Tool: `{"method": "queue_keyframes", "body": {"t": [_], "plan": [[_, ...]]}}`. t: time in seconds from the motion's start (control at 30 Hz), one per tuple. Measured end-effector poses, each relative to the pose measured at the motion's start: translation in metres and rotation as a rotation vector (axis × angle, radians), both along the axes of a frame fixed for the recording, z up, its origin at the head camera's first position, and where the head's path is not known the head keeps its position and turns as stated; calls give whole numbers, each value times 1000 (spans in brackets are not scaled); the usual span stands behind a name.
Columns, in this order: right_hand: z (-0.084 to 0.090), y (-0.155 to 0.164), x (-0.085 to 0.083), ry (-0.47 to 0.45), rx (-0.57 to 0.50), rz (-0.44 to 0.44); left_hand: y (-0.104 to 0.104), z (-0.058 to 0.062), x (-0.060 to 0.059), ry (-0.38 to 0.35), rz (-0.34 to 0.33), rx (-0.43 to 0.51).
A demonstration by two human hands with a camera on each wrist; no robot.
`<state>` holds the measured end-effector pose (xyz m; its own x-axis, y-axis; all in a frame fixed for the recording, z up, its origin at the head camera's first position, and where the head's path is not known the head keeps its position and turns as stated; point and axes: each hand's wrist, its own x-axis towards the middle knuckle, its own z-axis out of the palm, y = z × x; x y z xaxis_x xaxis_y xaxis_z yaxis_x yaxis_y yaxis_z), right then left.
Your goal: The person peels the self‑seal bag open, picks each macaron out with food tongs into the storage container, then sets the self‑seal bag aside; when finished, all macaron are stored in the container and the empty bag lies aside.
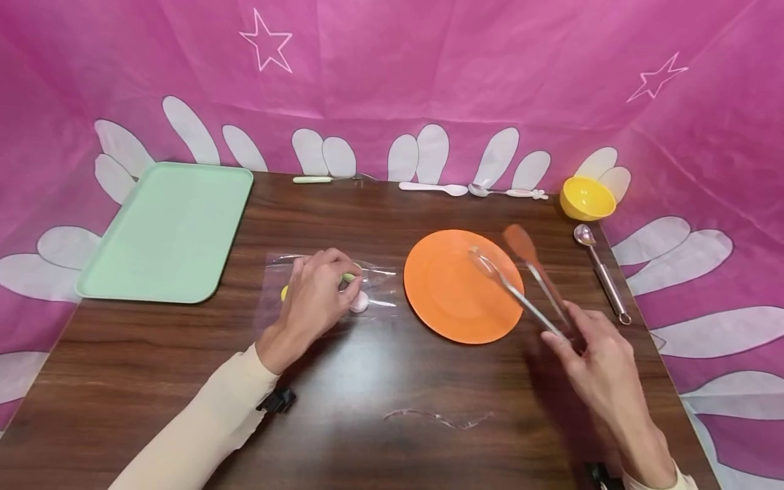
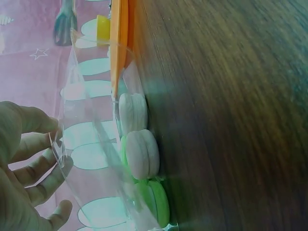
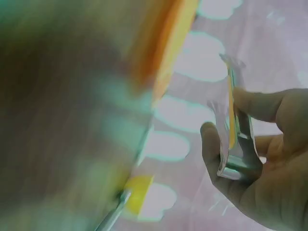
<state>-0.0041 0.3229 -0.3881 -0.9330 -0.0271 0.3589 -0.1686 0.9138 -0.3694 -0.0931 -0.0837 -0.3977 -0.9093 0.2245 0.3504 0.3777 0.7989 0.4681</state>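
My left hand (image 1: 318, 296) rests on a clear plastic bag (image 1: 373, 286) lying on the wooden table (image 1: 343, 381), its fingers curled on the film. Inside the bag are round macarons: white ones (image 2: 142, 154) and a green one (image 2: 156, 202), with a pink-white one (image 1: 359, 301) showing beside my fingers. My right hand (image 1: 591, 347) grips metal tongs (image 1: 520, 286) with orange tips, held above the right rim of an orange plate (image 1: 456, 286). The tongs' arms stand apart. In the right wrist view the tongs' hinge end (image 3: 236, 154) sits in my palm.
A mint green tray (image 1: 168, 228) lies at the left. Along the back edge lie several spoons (image 1: 431, 187) and a yellow bowl (image 1: 586, 197). A metal scoop (image 1: 600, 272) lies right of the plate. A torn plastic strip (image 1: 437, 416) lies near the front.
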Motion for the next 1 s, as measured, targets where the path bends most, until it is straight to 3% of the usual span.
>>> {"method": "queue_keyframes", "body": {"t": [0.13,0.33,0.7,1.0], "plan": [[8,-28,2,4,2,147,-1,-1,0,1,-2,-3],[4,-61,-4,-87,10,310,2,-3,1,5,-16,-15],[4,-87,-31,-261,-4,442,5,-9,3,14,-19,-26],[-5,-104,-47,-257,20,510,1,-10,3,56,-14,-37]]}}
